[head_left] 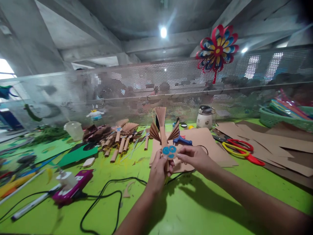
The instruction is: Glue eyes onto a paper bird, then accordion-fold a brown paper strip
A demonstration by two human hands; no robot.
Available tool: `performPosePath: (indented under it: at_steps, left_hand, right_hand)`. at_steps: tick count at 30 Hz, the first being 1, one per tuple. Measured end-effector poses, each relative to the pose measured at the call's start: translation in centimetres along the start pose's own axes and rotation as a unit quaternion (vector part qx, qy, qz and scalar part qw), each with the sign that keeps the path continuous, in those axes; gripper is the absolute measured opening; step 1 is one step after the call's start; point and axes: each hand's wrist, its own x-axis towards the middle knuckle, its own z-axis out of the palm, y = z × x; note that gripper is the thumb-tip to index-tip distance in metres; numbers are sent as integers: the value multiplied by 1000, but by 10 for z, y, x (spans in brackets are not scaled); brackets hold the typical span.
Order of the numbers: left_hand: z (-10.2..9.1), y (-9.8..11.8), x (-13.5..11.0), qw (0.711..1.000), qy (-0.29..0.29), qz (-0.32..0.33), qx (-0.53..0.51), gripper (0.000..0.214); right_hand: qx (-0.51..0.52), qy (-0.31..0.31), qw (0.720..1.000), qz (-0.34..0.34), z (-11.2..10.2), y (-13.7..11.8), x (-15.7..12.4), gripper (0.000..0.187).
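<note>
My left hand (160, 166) is wrapped round the lower end of a brown paper figure (163, 133), a rolled tube with pleated fans at its top and sides. On its front, near my fingers, sits a round paper disc (169, 152) with blue painted swirls. My right hand (192, 156) pinches the right edge of that disc with thumb and forefinger. Just behind the figure lies a blue glue gun (183, 140) on sheets of brown paper (200, 140). Several similar paper tubes with fans (122, 143) are piled to the left.
Red-handled scissors (241, 145) and yellow-handled ones lie right, beside cut brown paper (276, 147). A purple power strip (73, 186) with a black cable (105, 186) is at left. A plastic cup (73, 130), a white jar (204, 118) and a mesh partition (146, 81) stand behind.
</note>
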Motion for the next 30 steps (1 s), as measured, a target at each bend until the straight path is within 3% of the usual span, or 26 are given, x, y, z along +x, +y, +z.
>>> performPosePath:
  at_steps: [7, 13, 26, 30]
  left_hand:
    - [1, 0, -2, 999, -27, -29, -6, 29]
    - [-2, -5, 1, 997, -49, -50, -19, 32]
    - [-1, -8, -1, 995, -75, -40, 44, 39]
    - [0, -14, 1, 997, -55, -24, 52, 39]
  right_hand:
    - [39, 61, 997, 4, -3, -1, -2, 28]
    - [59, 79, 995, -18, -2, -6, -4, 28]
    - [76, 122, 990, -2, 5, -10, 3, 33]
    - [76, 132, 988, 7, 5, -7, 3, 33]
